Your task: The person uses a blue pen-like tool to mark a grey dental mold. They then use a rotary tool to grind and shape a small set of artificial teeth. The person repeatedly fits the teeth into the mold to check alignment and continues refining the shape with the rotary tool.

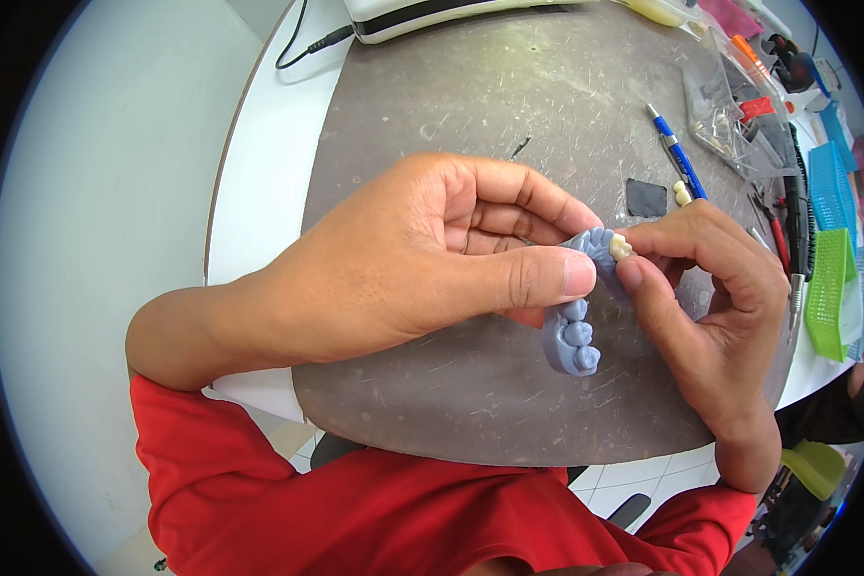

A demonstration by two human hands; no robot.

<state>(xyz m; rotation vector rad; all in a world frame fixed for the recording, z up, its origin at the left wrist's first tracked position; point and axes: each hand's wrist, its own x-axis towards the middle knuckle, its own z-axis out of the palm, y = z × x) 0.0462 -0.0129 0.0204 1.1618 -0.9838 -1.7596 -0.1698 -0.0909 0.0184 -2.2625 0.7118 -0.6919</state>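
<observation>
A blue-grey dental model (574, 338), a horseshoe arch with moulded teeth, is in my left hand (442, 254), gripped between thumb and fingers above the work mat. The thumb lies across its middle and covers part of the arch. At the arch's right side, my right hand (718, 298) pinches a small ivory dental crown piece (621, 248) between thumb and index finger. The piece is up against the model; whether it is fully seated I cannot tell. The other right fingers are curled and partly hidden.
A dark scratched mat (432, 413) covers the table. Beyond my right hand lie a blue pen (677, 149), a dark square (647, 198) and another ivory piece (682, 193). A clear box (725, 120), red-handled pliers (776, 235) and a green basket (828, 298) line the right. A white device (413, 13) stands behind.
</observation>
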